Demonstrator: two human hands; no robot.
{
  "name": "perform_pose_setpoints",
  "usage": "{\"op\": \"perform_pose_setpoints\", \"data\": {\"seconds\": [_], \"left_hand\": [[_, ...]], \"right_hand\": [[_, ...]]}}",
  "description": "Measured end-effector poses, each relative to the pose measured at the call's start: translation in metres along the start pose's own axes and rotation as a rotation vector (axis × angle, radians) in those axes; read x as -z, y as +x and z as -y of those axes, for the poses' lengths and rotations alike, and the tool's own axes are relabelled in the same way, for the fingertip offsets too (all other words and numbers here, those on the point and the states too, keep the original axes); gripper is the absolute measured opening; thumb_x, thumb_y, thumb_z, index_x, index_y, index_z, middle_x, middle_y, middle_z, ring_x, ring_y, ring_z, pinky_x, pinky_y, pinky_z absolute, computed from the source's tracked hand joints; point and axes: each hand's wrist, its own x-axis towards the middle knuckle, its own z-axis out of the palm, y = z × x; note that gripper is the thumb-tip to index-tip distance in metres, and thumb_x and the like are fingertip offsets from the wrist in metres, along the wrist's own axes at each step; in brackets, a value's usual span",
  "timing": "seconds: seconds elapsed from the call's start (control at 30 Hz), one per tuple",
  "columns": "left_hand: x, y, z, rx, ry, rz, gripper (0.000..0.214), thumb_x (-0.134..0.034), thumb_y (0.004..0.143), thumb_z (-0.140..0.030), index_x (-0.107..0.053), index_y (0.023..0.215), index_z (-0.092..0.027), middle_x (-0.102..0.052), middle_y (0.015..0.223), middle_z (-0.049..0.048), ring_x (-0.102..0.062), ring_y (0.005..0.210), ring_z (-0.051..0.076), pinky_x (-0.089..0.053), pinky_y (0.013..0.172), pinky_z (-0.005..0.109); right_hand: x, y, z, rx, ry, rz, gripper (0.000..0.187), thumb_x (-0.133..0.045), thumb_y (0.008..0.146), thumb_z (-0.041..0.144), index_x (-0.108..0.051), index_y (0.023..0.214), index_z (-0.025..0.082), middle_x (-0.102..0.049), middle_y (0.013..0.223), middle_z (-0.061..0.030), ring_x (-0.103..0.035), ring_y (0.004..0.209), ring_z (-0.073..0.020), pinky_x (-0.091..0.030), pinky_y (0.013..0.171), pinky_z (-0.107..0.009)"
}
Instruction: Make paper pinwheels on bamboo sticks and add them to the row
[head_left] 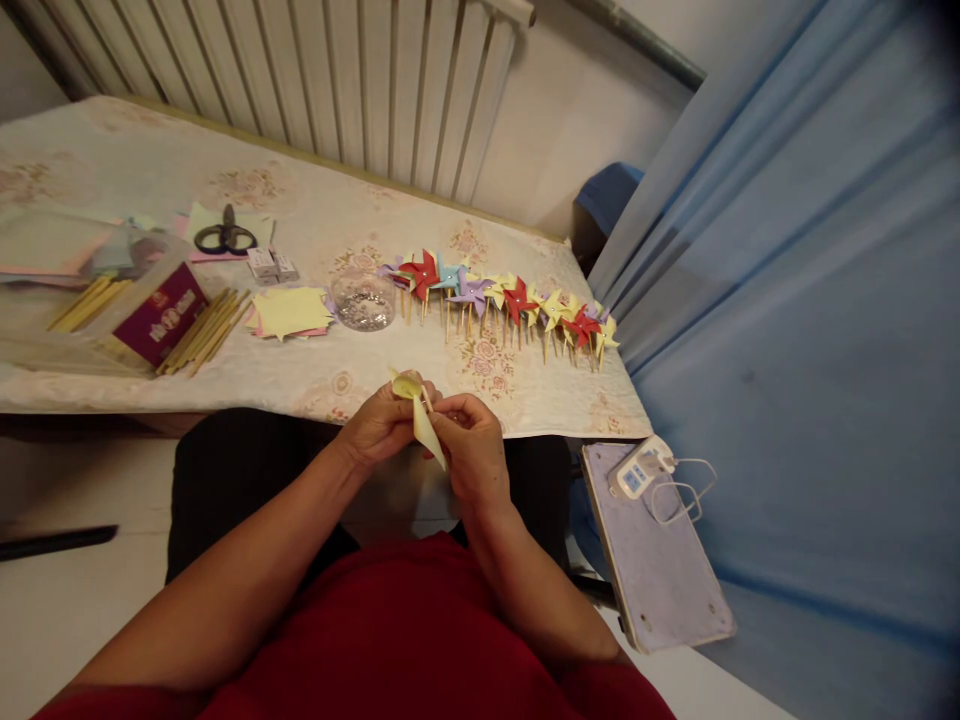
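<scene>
Just off the table's near edge, above my lap, both hands meet on a yellow paper pinwheel [426, 432] with its blades folded. My left hand [381, 418] pinches it from the left side. The fingers of my right hand [474, 445] are closed at its middle, by what looks like a thin stick; the exact grip is partly hidden. Past my hands, a row of finished pinwheels [517, 300] in red, yellow, purple and blue lies on the table. A round clear dish [364, 303] of small metal pins sits left of that row, beside a stack of yellow paper pieces [291, 312].
On the left stand a clear plastic box [112, 330] and a bundle of wooden sticks [202, 335]. Behind are black-handled scissors [226, 237] and small boxes [271, 266]. A power strip [641, 468] with a white cable rests on a low stool [667, 570]. A blue curtain [787, 300] hangs right.
</scene>
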Motion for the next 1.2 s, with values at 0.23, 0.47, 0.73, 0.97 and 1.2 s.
{"op": "perform_pose_setpoints", "data": {"seconds": [0.23,0.47,0.73,0.97,1.2], "left_hand": [[-0.001,-0.001,0.000,-0.007,0.010,-0.009,0.032,-0.086,0.060,-0.011,-0.054,0.060,-0.015,-0.053,0.060,-0.0035,-0.054,0.056,0.009,-0.049,0.051,0.019],[-0.002,-0.001,0.000,0.000,0.029,-0.046,0.034,-0.087,0.057,-0.013,-0.054,0.059,-0.015,-0.055,0.062,-0.0032,-0.057,0.059,0.011,-0.053,0.057,0.022],[-0.001,-0.001,0.001,-0.025,0.054,-0.040,0.030,-0.088,0.057,-0.014,-0.059,0.063,-0.015,-0.058,0.064,-0.0025,-0.058,0.060,0.010,-0.052,0.058,0.022],[-0.001,-0.001,0.001,-0.022,0.087,-0.054,0.028,-0.086,0.056,-0.011,-0.059,0.064,-0.014,-0.059,0.065,-0.0020,-0.058,0.059,0.010,-0.050,0.055,0.021],[0.002,-0.001,0.001,-0.002,0.107,-0.051,0.025,-0.084,0.060,-0.015,-0.061,0.069,-0.015,-0.059,0.067,-0.0022,-0.057,0.052,0.011,-0.048,0.046,0.022]], "right_hand": [[-0.001,0.000,0.001,-0.010,0.008,-0.011,0.022,-0.076,0.061,0.033,-0.060,0.072,0.022,-0.061,0.058,0.0076,-0.050,0.046,-0.0087,-0.039,0.046,-0.021],[0.000,0.000,0.000,-0.001,-0.006,-0.003,0.022,-0.076,0.061,0.032,-0.060,0.073,0.022,-0.060,0.058,0.0079,-0.050,0.048,-0.0090,-0.038,0.048,-0.021],[0.003,0.003,-0.006,0.027,-0.068,-0.008,0.024,-0.076,0.063,0.036,-0.059,0.073,0.022,-0.056,0.056,0.0084,-0.047,0.048,-0.0090,-0.037,0.049,-0.023],[0.004,0.006,-0.010,0.043,-0.092,-0.025,0.022,-0.075,0.063,0.035,-0.060,0.072,0.022,-0.054,0.055,0.0085,-0.048,0.047,-0.0096,-0.040,0.048,-0.023],[0.000,0.002,-0.008,0.047,-0.104,-0.032,0.019,-0.074,0.066,0.033,-0.059,0.074,0.023,-0.057,0.053,0.0083,-0.053,0.045,-0.0113,-0.044,0.046,-0.024]]}}
